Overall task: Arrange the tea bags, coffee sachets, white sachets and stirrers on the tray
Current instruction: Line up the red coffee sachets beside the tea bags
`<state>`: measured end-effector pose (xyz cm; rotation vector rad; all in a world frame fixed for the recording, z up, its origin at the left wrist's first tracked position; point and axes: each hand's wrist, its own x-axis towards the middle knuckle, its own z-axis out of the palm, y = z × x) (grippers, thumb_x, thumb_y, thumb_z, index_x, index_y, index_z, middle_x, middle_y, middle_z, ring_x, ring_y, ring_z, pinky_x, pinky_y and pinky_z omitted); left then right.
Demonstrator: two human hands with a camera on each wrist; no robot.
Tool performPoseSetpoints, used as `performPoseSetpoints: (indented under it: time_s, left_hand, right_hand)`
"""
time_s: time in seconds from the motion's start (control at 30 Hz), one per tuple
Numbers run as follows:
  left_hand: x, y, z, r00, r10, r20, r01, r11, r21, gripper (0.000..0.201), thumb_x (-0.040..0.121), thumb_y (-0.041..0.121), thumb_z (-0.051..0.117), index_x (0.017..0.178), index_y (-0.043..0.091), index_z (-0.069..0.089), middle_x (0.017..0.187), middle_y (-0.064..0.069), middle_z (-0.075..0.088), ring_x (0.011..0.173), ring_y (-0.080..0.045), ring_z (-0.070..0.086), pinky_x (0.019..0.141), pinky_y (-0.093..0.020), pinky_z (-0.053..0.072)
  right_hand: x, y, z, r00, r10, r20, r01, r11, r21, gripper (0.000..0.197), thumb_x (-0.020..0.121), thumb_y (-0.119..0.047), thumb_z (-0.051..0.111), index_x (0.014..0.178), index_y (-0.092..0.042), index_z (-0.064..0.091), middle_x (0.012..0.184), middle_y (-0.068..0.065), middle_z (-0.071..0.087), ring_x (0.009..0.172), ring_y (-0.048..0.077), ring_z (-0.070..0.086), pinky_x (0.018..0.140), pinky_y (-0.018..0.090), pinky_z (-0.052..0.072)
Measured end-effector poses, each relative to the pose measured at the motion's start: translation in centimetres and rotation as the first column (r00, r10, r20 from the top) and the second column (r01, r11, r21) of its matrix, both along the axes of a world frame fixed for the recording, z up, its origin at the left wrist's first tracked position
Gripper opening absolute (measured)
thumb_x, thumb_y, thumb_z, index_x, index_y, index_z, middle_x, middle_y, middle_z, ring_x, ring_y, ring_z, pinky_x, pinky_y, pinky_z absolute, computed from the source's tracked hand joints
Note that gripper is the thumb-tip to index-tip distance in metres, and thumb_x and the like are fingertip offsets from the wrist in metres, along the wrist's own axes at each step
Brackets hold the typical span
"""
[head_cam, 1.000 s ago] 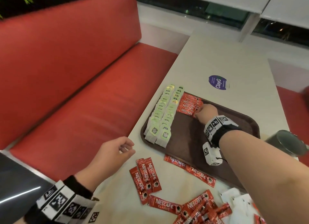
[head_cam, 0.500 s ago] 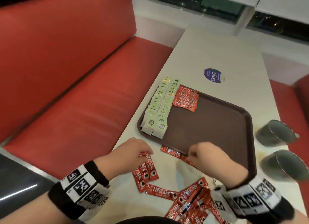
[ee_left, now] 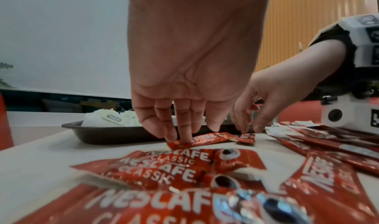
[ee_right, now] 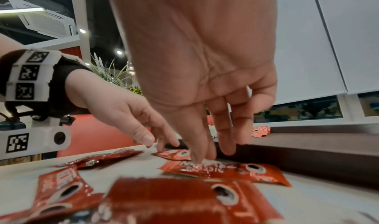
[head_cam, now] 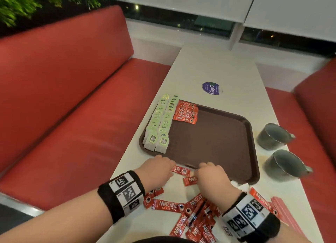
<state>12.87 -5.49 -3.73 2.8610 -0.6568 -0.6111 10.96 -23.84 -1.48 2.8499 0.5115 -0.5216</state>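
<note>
A brown tray (head_cam: 218,148) carries two rows of green-tagged tea bags (head_cam: 160,126) along its left side and a stack of red coffee sachets (head_cam: 186,113) at the far left. My left hand (head_cam: 158,170) presses straight fingertips (ee_left: 174,136) on a loose coffee sachet (ee_left: 205,139) just before the tray's near rim. Beside it, my right hand (head_cam: 209,174) touches another sachet (ee_right: 225,170) with its fingertips (ee_right: 197,158). More coffee sachets (head_cam: 196,217) lie heaped near me. White sachets (head_cam: 242,186) peek out by the right wrist, and pink stirrers (head_cam: 283,212) lie at the lower right.
Two grey cups (head_cam: 272,136) (head_cam: 283,165) stand right of the tray. A blue round sticker (head_cam: 211,88) is on the white table (head_cam: 218,70) beyond it. A red bench (head_cam: 72,115) runs along the table's left edge, and another red seat (head_cam: 318,106) is on the right.
My right hand has come back from the coffee stack on the tray to the table by the near rim. My left hand has moved forward onto a sachet beside it.
</note>
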Motion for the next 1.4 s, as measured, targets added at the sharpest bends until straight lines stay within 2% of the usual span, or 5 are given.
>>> performPoseSetpoints:
  time_s: [0.33,0.67,0.87,1.07,1.4]
  left_hand:
    - [-1.3,-1.5,0.8,0.991,0.036,0.130,-0.055,0.988,0.141,0.029,0.090,0.000,0.043,0.114,0.011,0.055,0.114,-0.009,0.057,0.108,-0.027,0.048,0.079,-0.035,0.043]
    - [-2.7,-0.9,1.9,0.942,0.251,0.221,-0.239,0.968,-0.080,0.009,0.092,0.014,0.049,0.091,0.019,0.057,0.096,-0.002,0.059,0.098,-0.021,0.049,0.075,-0.032,0.044]
    - [-4.8,3.3,3.1,0.859,0.503,0.096,-0.436,0.817,-0.378,0.011,0.092,0.025,0.053,0.081,0.025,0.050,0.074,0.003,0.062,0.067,-0.019,0.056,0.060,-0.033,0.044]
    - [-5.2,6.9,3.6,0.771,0.635,-0.042,-0.538,0.616,-0.576,0.015,0.091,0.022,0.058,0.079,0.029,0.054,0.076,0.005,0.063,0.072,-0.016,0.061,0.065,-0.031,0.048]
    - [-2.6,8.1,2.8,0.775,0.619,-0.127,-0.524,0.517,-0.677,0.018,0.089,0.022,0.062,0.076,0.034,0.061,0.070,0.003,0.063,0.067,-0.019,0.060,0.059,-0.025,0.046]
  right_hand:
    - [0.0,0.4,0.6,0.999,-0.021,-0.029,0.021,1.000,0.016,0.030,0.088,-0.006,0.041,0.108,-0.016,0.061,0.115,0.004,0.059,0.110,0.027,0.051,0.093,0.037,0.036]
    - [-0.4,0.3,0.3,0.990,0.137,0.029,-0.137,0.991,0.003,0.027,0.089,-0.009,0.045,0.112,-0.013,0.060,0.115,0.006,0.055,0.109,0.027,0.047,0.089,0.036,0.037]
    - [0.4,-0.1,0.3,0.984,0.180,0.001,-0.180,0.982,0.048,0.020,0.088,-0.009,0.045,0.102,-0.020,0.053,0.110,0.002,0.059,0.106,0.025,0.049,0.083,0.035,0.035]
    - [0.9,-0.8,0.4,0.995,0.097,0.012,-0.097,0.970,0.225,0.015,0.089,-0.011,0.047,0.090,-0.024,0.053,0.092,-0.005,0.061,0.093,0.019,0.050,0.075,0.031,0.032]
    - [2.6,0.3,2.6,0.895,-0.265,-0.359,0.445,0.584,0.679,0.014,0.081,-0.001,0.069,0.083,-0.015,0.071,0.070,0.000,0.070,0.063,0.010,0.067,0.066,0.023,0.058]
